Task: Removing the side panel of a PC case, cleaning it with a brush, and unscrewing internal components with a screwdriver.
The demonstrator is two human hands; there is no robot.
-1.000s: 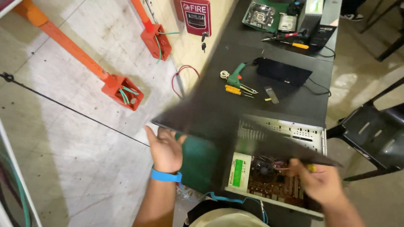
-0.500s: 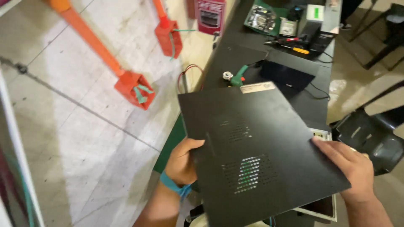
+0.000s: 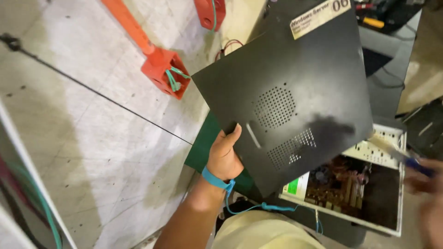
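Left hand (image 3: 224, 156) grasps the black side panel (image 3: 286, 92) — lifted off; open computer case (image 3: 364, 184) beside it; right hand (image 3: 427, 184) blurred — grip unclear.

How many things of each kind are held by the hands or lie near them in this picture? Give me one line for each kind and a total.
Black metal side panel, held by the left hand: 1
Open computer case: 1
Orange junction boxes on the wall: 2
Blue wrist strap: 1
Blurred tool in the right hand: 1
Total: 6
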